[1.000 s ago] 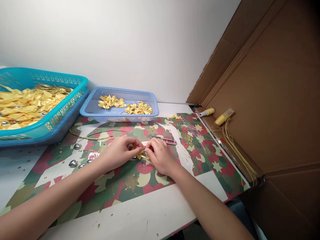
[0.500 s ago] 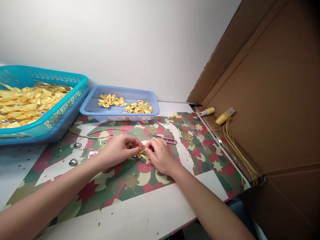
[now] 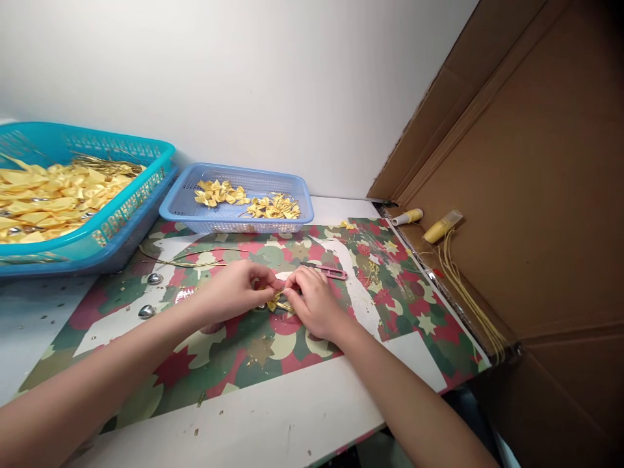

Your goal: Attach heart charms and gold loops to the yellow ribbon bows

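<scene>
My left hand and my right hand meet at the middle of the patterned sheet. Between their pinched fingertips is a small gold ribbon bow, partly hidden by the fingers. Thumb and index finger are closed on each hand. Just behind my right hand lies a pair of pink thread snips. Two silver heart-shaped pieces, one nearer and one farther, rest left of my left wrist. Thin gold cords lie beyond my left hand.
A blue basket with yellow bows stands at the back. The larger turquoise basket at left holds many ribbon pieces and gold cords. Along the right, a cardboard wall borders the table, with yellow tubes and hanging cords. Small gold scraps are scattered.
The camera view has shifted slightly. Both hands keep nearly the same pinching pose at the gold bow, with only small finger movement.
</scene>
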Demonstrator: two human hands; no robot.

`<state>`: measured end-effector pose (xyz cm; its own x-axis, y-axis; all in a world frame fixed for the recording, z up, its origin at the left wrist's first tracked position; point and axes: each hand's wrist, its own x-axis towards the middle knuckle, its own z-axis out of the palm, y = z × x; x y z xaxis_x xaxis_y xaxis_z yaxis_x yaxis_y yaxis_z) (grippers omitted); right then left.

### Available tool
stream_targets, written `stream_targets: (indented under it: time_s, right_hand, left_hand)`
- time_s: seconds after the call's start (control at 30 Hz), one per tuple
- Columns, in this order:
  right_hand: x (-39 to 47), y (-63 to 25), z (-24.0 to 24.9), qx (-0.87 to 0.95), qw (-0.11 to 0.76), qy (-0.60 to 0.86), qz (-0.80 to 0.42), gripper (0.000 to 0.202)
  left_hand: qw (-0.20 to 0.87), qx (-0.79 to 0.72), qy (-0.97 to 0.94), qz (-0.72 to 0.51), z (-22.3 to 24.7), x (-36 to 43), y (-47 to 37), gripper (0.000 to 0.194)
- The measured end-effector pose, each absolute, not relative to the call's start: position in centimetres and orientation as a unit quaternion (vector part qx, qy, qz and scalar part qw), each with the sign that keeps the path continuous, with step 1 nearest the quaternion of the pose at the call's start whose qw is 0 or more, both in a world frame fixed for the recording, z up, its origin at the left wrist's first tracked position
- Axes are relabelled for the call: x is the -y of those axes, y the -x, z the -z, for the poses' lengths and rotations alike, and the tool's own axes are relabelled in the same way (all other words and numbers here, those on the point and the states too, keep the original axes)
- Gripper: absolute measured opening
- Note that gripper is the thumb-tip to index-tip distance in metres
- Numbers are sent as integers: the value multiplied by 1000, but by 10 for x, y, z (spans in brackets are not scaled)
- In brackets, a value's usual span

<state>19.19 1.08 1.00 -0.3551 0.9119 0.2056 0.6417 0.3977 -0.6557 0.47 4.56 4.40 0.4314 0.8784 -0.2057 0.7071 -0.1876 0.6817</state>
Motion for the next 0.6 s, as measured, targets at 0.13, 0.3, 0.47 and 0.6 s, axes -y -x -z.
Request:
stream_targets:
  time_s: [0.13, 0.3, 0.47, 0.6]
  right_hand:
    - [-11, -191, -10, 788, 279, 494, -238, 13]
    - [-10, -192, -10, 785, 297, 485, -245, 11]
    - [-10, -193, -15, 743, 356, 499, -268, 5]
    - [-8, -189, -19, 718, 408, 462, -322, 10]
  left_hand:
    - [359, -515, -771, -102, -46, -45, -5, 29]
    - [388, -512, -750, -156, -40, -48, -3, 29]
    - [483, -502, -658, -287, -40, -46, -5, 35]
    - [552, -461, -602, -346, -46, -41, -9, 33]
